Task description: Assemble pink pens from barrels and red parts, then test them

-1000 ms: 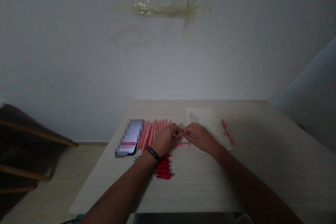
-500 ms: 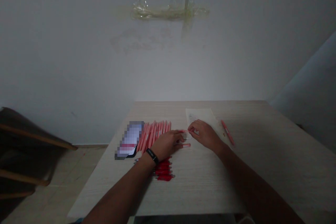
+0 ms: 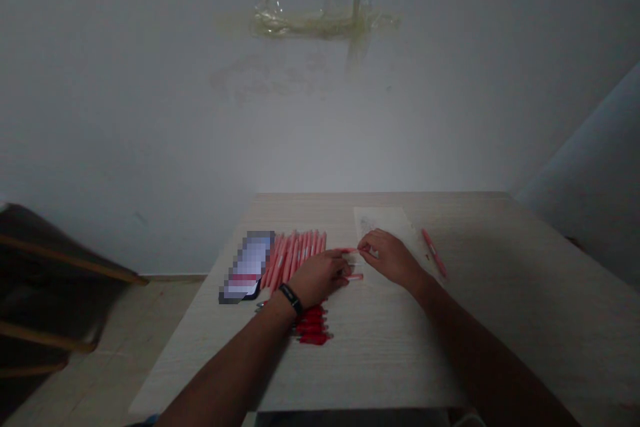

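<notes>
**Hands:** my left hand (image 3: 320, 277) and right hand (image 3: 390, 259) lie palms down, close together, forearms reaching forward over the surface (image 3: 380, 367).
**Between them:** one pink pen (image 3: 350, 250) at my fingertips; I cannot tell whether either hand grips it.
**Under my left hand:** one short-showing pink pen (image 3: 355, 276).
**Left wrist:** one black band (image 3: 291, 298).
**Further left:** about ten pink pens in a tight row (image 3: 295, 257), just beside one pixelated flat object (image 3: 247, 267).
**Below:** a red pen cluster (image 3: 313, 325), too bunched to count.
**Right:** one paper sheet (image 3: 385, 223), one lone pink pen (image 3: 434, 252) just beyond it.

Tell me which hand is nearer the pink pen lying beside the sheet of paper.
Right. The right hand is over the sheet of paper, just left of the pink pen; the left hand is farther left, by the row of pink pens.
</notes>
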Motion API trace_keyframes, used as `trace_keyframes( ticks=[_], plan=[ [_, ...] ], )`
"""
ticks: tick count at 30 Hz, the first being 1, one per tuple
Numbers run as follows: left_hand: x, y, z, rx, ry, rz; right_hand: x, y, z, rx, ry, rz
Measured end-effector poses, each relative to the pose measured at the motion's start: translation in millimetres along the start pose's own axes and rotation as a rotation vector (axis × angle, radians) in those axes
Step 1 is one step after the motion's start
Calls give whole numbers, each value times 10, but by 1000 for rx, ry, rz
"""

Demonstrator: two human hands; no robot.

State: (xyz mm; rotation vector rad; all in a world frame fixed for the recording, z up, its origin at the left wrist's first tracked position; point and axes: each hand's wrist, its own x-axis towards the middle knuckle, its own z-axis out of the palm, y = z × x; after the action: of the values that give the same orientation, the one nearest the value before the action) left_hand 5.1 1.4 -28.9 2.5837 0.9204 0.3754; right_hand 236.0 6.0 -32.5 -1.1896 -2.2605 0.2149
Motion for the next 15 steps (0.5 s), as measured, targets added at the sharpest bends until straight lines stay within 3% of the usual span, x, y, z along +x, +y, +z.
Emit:
trace_keyframes(
  ticks=[9,15],
  plan=[
    [-10,29,-13,-14,20,-3,5,-28,-10,-3,-5,-16],
    [6,50,-72,-76,146,-101,5,10,-4,-6,42,-9]
  ],
)
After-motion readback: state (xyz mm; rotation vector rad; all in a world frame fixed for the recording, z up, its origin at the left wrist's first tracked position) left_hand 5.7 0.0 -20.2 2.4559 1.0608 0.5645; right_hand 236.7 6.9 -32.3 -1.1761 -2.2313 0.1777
